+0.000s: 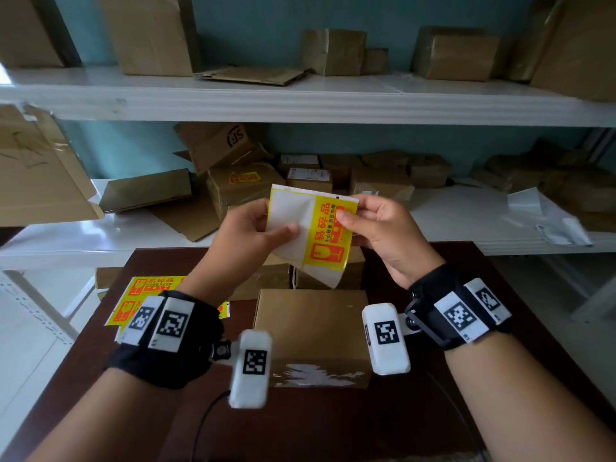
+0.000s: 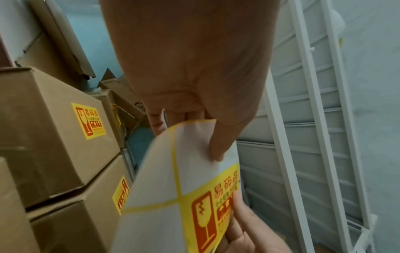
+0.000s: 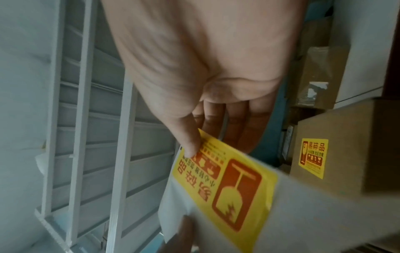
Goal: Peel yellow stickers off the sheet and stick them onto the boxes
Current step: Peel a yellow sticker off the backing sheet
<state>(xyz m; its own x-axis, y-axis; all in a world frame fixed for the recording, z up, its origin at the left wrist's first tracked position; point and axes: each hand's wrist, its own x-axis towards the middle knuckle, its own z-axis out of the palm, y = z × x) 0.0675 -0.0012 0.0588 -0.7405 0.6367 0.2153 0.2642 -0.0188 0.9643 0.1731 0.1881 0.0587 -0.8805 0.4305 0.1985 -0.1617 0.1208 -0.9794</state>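
Note:
I hold a white backing sheet (image 1: pixel 290 218) up in front of me, above a plain brown box (image 1: pixel 311 325) on the dark table. One yellow sticker (image 1: pixel 328 233) with red print remains on its right half. My left hand (image 1: pixel 253 228) pinches the sheet's bare white part (image 2: pixel 194 154), thumb on top. My right hand (image 1: pixel 376 225) pinches the sticker's upper end (image 3: pixel 216 164) between thumb and fingers. More yellow sticker sheets (image 1: pixel 146 295) lie on the table at the left.
White shelves behind the table carry many cardboard boxes; one (image 1: pixel 245 185) bears a yellow sticker. Stickered boxes (image 2: pixel 65 130) stand stacked by the left hand, another (image 3: pixel 337 154) by the right. A white metal rack frame (image 2: pixel 314 137) stands beside.

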